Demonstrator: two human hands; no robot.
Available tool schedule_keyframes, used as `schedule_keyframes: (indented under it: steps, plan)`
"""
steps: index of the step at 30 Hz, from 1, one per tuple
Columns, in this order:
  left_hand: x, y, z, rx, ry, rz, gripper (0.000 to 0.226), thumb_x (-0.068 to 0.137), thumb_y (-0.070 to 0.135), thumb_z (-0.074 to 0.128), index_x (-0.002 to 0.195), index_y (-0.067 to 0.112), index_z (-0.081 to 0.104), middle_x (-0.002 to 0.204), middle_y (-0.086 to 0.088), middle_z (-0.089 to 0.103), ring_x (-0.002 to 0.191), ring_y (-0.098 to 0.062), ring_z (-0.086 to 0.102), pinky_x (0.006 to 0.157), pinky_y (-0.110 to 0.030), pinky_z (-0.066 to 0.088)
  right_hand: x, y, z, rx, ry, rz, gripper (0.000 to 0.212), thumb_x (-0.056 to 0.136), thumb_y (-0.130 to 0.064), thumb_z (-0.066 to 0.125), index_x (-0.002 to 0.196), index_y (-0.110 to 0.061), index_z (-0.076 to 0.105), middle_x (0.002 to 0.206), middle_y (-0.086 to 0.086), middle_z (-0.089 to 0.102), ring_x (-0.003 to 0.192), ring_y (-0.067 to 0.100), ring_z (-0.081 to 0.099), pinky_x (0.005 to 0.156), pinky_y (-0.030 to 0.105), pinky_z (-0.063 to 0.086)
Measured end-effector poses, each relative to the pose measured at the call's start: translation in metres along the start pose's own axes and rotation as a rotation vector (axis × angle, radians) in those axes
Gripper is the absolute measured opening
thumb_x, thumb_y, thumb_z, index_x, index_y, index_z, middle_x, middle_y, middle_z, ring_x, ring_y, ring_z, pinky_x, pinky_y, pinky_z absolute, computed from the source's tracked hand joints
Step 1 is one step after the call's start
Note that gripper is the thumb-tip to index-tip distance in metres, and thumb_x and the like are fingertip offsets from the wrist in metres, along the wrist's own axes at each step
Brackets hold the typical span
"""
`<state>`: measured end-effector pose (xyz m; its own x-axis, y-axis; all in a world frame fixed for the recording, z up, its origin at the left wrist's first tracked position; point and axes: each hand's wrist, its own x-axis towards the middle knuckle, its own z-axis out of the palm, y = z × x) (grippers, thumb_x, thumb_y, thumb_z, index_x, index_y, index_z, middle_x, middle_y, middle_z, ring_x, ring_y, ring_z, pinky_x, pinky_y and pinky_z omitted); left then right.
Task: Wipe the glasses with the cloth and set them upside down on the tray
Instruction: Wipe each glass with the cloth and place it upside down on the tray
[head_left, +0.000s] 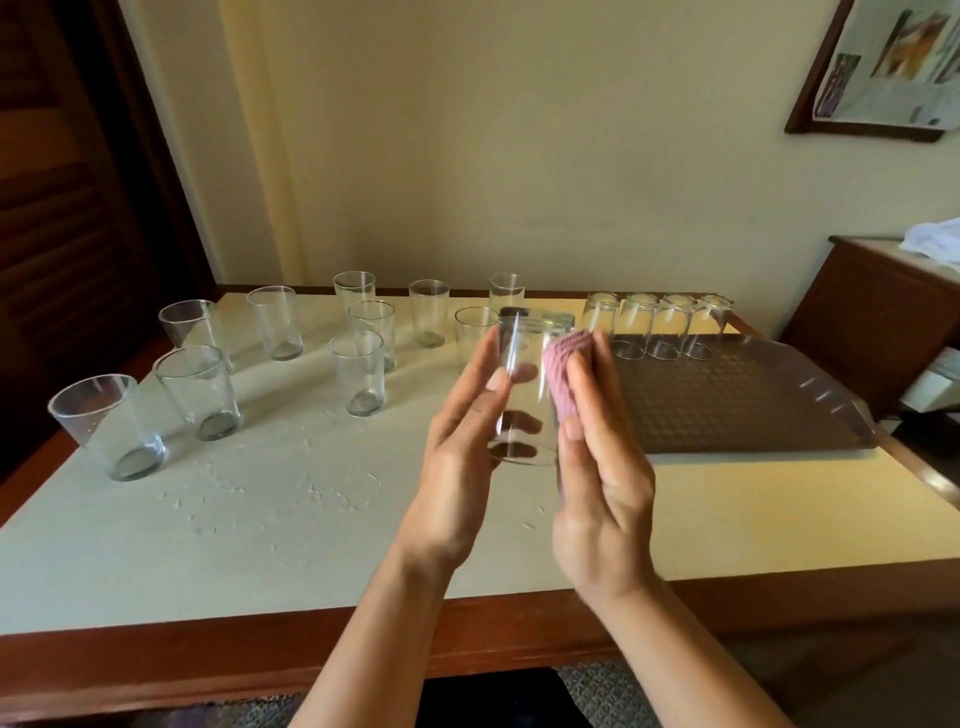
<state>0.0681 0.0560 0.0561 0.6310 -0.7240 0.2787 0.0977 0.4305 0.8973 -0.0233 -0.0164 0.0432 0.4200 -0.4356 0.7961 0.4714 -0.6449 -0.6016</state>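
Held glass (524, 387): up off the table and base-up between my two hands, just at 9 o'clock of the tray's near-left corner.
Left hand (457, 457): fingers wrapped round the far side of the held glass, fingertips showing through it, thumb lying along the near wall. A firm hold.
Right hand (602, 499): I've got the pink cloth (563, 374) pinched under the fingers and pressed against the glass's right wall.
Tray (737, 395): dark, patterned, sitting at 3 o'clock on the table (291, 519).
Done glasses (655, 325): four in a row along the tray's 12 o'clock edge, all mouth-down, close side by side.
Waiting glasses (358, 371): ten that I count, upright, scattered from 9 o'clock round to 12 o'clock of my hands, the nearest big one at far 9 o'clock.
Tabletop: pale, with water spots near the middle.
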Motion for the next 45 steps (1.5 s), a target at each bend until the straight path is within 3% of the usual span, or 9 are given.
schedule_keyframes:
  steps: [3,9,13,17,19,24,31,37,45]
  plan:
    - [-0.004,-0.004,0.001,-0.092,-0.045,-0.052,0.058,0.100,0.039,0.053,0.157,0.042,0.041,0.146,-0.009,0.062,0.114,-0.053,0.060,0.105,-0.060,0.047,0.021,0.006,-0.006,-0.075,0.017,-0.023,0.046,0.101,0.010,0.041,0.145,0.000,0.040,0.161,0.022,0.030,0.154,0.025,0.029,0.123,0.036,0.029]
    - [0.002,0.003,0.005,-0.155,0.054,0.008,0.055,0.094,0.031,0.063,0.148,0.023,0.056,0.125,-0.009,0.070,0.094,-0.026,0.059,0.077,-0.030,0.053,-0.010,0.001,0.001,-0.045,-0.061,-0.031,0.047,0.097,0.015,0.040,0.143,0.007,0.039,0.160,0.023,0.027,0.153,0.019,0.029,0.121,0.030,0.032]
    - [-0.008,-0.001,0.010,-0.144,-0.087,-0.024,0.052,0.106,0.041,0.044,0.155,0.027,0.046,0.138,-0.014,0.067,0.108,-0.025,0.069,0.085,-0.038,0.056,0.020,0.007,-0.004,-0.030,-0.008,0.014,0.045,0.101,0.009,0.041,0.146,0.001,0.038,0.160,0.021,0.033,0.154,0.026,0.029,0.123,0.046,0.030]
    - [-0.002,0.004,0.007,-0.166,0.021,0.008,0.060,0.097,0.031,0.063,0.155,0.028,0.048,0.136,-0.021,0.064,0.100,-0.036,0.060,0.091,-0.049,0.051,0.011,0.006,-0.004,0.021,-0.036,0.063,0.044,0.105,0.002,0.040,0.149,0.001,0.038,0.162,0.023,0.032,0.153,0.038,0.027,0.123,0.053,0.030]
    - [0.002,0.003,0.005,-0.091,0.055,0.056,0.059,0.096,0.029,0.067,0.153,0.027,0.050,0.139,-0.022,0.062,0.101,-0.038,0.056,0.092,-0.052,0.048,-0.006,0.001,-0.001,0.016,-0.038,0.047,0.045,0.106,-0.003,0.040,0.151,-0.001,0.039,0.163,0.022,0.029,0.154,0.035,0.026,0.123,0.043,0.031]
    - [-0.005,-0.002,0.012,-0.027,-0.007,0.026,0.067,0.096,0.048,0.061,0.158,0.038,0.040,0.139,-0.009,0.066,0.104,-0.033,0.066,0.094,-0.045,0.055,0.023,0.001,-0.007,0.006,0.021,0.044,0.047,0.104,0.003,0.042,0.150,-0.006,0.040,0.162,0.021,0.032,0.154,0.031,0.027,0.123,0.041,0.029]
    - [-0.002,0.003,0.015,-0.041,0.082,0.094,0.066,0.092,0.036,0.070,0.154,0.028,0.049,0.143,-0.008,0.064,0.102,-0.027,0.061,0.086,-0.041,0.054,-0.006,-0.001,-0.007,0.067,0.002,0.063,0.050,0.103,0.005,0.041,0.152,-0.007,0.044,0.164,0.014,0.033,0.153,0.034,0.028,0.123,0.046,0.031]
    - [-0.006,0.000,0.022,-0.036,-0.019,0.022,0.060,0.100,0.038,0.050,0.159,0.029,0.040,0.136,-0.018,0.065,0.103,-0.037,0.062,0.100,-0.057,0.049,0.030,0.001,-0.016,0.036,0.037,0.063,0.045,0.103,0.004,0.041,0.147,-0.005,0.042,0.160,0.021,0.037,0.152,0.034,0.031,0.122,0.057,0.029]
    - [-0.004,0.001,0.024,0.021,0.007,0.092,0.067,0.094,0.032,0.071,0.156,0.026,0.047,0.146,-0.011,0.061,0.119,-0.024,0.059,0.100,-0.043,0.053,0.004,0.004,-0.014,0.125,0.049,0.060,0.050,0.105,-0.004,0.041,0.154,-0.015,0.042,0.163,0.021,0.032,0.152,0.042,0.027,0.120,0.064,0.027]
